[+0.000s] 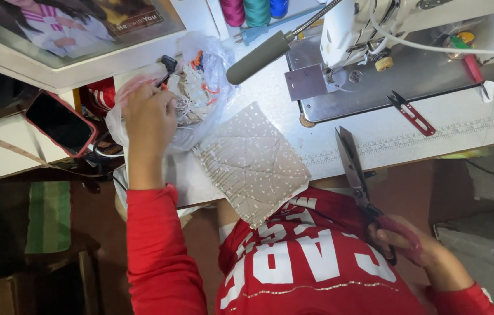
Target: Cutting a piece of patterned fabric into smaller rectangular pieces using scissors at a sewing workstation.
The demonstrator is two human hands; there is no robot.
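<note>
My left hand [149, 116] reaches into a clear plastic bag [206, 87] of small sewing bits and cords at the table's left, fingers closed around the bag's contents. My right hand [403, 242] is low by my red shirt, gripping the red handles of large scissors [352, 166], whose shut blades point up over the table edge. A grey quilted fabric piece [253, 163] with white dots lies between the hands, hanging partly over the edge toward my lap.
A white sewing machine [358, 29] on its metal plate stands at the back right, with red-handled thread snips [413, 114] in front of it. A phone in a red case [60, 122], thread spools [256, 11], a grey-handled gooseneck lamp [258, 57] and a framed picture [72, 26] are around.
</note>
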